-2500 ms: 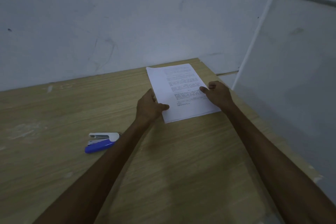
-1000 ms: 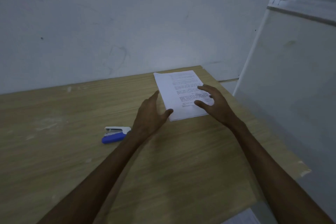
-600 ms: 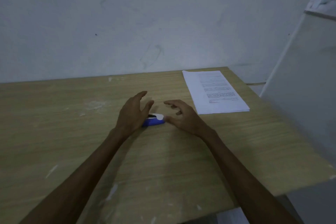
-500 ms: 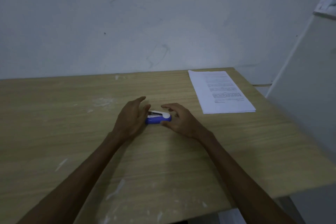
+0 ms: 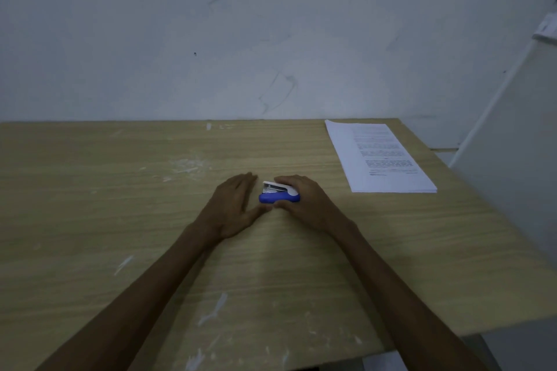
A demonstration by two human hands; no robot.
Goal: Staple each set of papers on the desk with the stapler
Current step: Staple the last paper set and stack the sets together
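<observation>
The small blue-and-white stapler lay on the light wooden table near its middle. The right hand was curled around it, fingers over its white top and thumb against the blue base. The left hand rested flat and spread just beside it, its thumb tip at the stapler's near end. The white stack of printed papers sat well apart at the table's far right corner.
</observation>
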